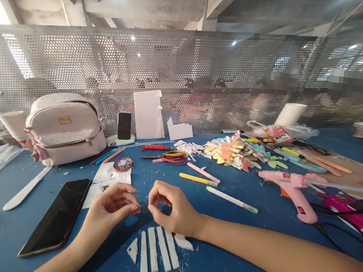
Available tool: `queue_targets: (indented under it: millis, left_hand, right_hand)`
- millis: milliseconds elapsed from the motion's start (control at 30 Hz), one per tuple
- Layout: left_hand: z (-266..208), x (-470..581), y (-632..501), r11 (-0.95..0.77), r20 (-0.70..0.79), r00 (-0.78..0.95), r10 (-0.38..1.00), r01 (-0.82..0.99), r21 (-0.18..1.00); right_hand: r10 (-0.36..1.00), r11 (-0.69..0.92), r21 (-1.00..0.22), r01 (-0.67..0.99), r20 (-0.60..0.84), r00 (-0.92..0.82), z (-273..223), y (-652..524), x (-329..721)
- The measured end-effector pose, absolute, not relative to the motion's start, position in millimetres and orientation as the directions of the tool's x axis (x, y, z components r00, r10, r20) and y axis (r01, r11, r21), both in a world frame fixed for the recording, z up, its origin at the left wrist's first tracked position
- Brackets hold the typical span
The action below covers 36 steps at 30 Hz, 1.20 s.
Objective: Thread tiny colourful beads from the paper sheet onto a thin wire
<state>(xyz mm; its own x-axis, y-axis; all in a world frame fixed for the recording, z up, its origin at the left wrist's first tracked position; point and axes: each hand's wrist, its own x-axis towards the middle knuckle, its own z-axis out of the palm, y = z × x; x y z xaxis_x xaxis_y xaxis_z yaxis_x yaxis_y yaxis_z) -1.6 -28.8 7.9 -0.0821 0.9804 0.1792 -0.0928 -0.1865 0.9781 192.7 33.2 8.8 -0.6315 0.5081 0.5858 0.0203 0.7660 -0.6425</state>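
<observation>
My left hand [115, 205] and my right hand [174, 208] face each other over the blue table, thumb and fingertips pinched on both. A faint thin strand seems to run between the fingertips; what it is I cannot make out. Just below them lie several white foam strips [153, 249] side by side, a small white triangular piece [133, 250] to their left and a curved white piece [183, 242] partly under my right hand. A white paper [96, 180] with a round tin of dark bits [123, 164] on it is beyond my left hand.
A black phone [55, 217] and a white plastic knife [27, 187] lie left, near a pale backpack [63, 128]. Red-handled scissors [169, 155], markers [231, 199] and paper scraps [229, 150] lie beyond. A pink glue gun [297, 190] and power strip [353, 214] are right.
</observation>
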Motion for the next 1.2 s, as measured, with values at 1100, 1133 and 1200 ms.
queue_targets:
  millis: [1100,1133,1200]
  left_hand:
    - [0.1,-11.1,-27.5,-0.353,0.351,0.048,0.935,0.205,0.913]
    - [-0.1,-12.2,-27.6,-0.366,0.362,0.066,0.930,0.244,0.898]
    - [0.6,-13.9,-28.3,-0.391,0.382,0.093,0.919,0.330,0.859]
  right_hand:
    - [0.535,0.762,-0.640,0.099,0.535,-0.654,5.2,34.2,192.1]
    - [0.535,0.763,-0.638,0.105,0.533,-0.655,5.1,34.3,192.1]
    - [0.535,0.766,-0.632,0.116,0.527,-0.660,5.2,34.6,192.4]
